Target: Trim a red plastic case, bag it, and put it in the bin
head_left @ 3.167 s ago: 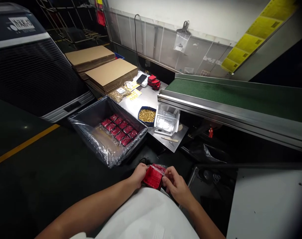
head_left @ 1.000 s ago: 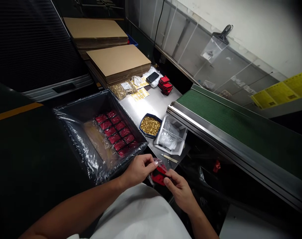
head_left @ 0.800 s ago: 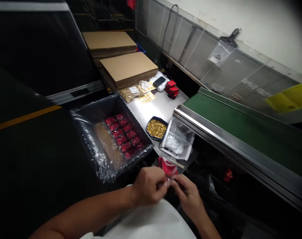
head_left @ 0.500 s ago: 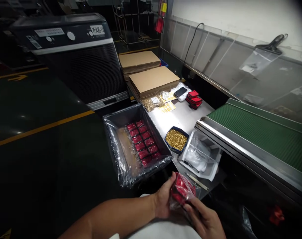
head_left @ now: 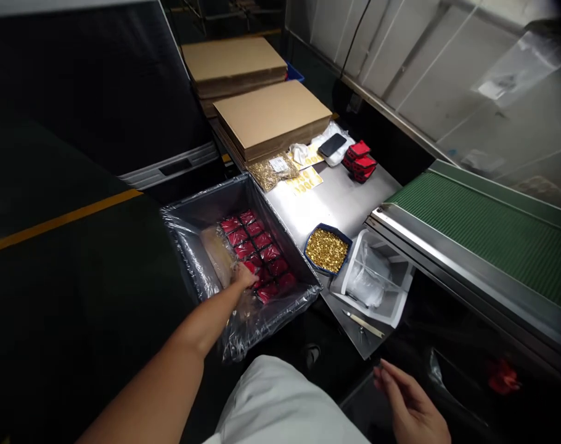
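Note:
My left hand (head_left: 244,275) reaches into a dark bin (head_left: 284,322) lined with clear plastic. Its fingers are closed on a bagged red packet (head_left: 251,266), partly hidden by the hand. Rows of similar red packets (head_left: 263,239) with black edges lie in the bin beside it, and bare brown material shows along the bin's left side. Low at the right, apart from the table, my right hand (head_left: 414,404) is held with thumb and fingers pinched. Something small and dark shows at its fingertips, too unclear to name.
On the metal table (head_left: 340,197) stand a blue tray of gold pieces (head_left: 327,249), a white bin of clear bags (head_left: 370,277) and stacked red packets (head_left: 360,161). A knife (head_left: 364,323) lies near the front edge. Cardboard stacks (head_left: 274,114) stand behind; a green conveyor (head_left: 488,216) runs at right.
My left hand has carried the bagged red packet from in front of my body into the bin. My right hand has let go of it and moved right. The view has tilted down.

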`<act>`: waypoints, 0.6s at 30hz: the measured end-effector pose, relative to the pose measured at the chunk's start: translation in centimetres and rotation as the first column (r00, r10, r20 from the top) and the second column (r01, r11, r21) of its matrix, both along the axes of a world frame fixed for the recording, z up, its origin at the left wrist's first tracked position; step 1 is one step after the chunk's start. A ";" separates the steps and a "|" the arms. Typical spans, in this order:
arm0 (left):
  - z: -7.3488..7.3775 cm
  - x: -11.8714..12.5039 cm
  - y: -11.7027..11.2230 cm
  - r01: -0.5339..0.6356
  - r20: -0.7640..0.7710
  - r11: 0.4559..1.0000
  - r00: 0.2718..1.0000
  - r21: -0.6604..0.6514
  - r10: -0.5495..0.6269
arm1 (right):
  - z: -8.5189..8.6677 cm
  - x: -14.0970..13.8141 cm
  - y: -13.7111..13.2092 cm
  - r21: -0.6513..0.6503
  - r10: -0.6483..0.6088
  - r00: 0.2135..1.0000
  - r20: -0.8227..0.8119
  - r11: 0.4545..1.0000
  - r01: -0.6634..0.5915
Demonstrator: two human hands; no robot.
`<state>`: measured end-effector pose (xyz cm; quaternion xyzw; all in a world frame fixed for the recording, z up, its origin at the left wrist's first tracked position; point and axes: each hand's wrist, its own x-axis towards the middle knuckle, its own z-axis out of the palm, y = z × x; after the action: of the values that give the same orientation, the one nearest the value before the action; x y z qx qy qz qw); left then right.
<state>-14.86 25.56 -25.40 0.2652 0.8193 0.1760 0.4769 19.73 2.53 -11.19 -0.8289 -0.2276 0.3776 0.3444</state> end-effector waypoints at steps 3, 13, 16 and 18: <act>-3.8 -1.8 -2.9 0.152 -0.112 0.967 0.978 -0.203 -0.177 | -0.8 -0.4 -2.2 -0.096 -0.033 0.999 0.032 0.995 0.036; -8.4 -1.7 -4.7 0.360 0.073 0.887 0.932 -0.290 -0.355 | -1.7 -1.8 -3.6 -0.317 0.016 0.999 0.041 0.949 -0.002; -7.5 -0.9 -5.4 0.300 0.155 0.933 0.950 -0.200 -0.272 | -2.6 -1.8 -4.0 -0.339 0.122 0.992 0.011 0.934 -0.111; -6.2 -0.6 -5.7 0.229 0.214 0.963 0.957 -0.142 -0.196 | -3.6 -1.4 -5.1 -0.347 0.202 0.979 0.001 0.919 -0.189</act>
<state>-15.50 19.82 -31.57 0.2929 0.7460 0.0804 0.5926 18.28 -2.59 -14.77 -0.8563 -0.2458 0.4286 0.1502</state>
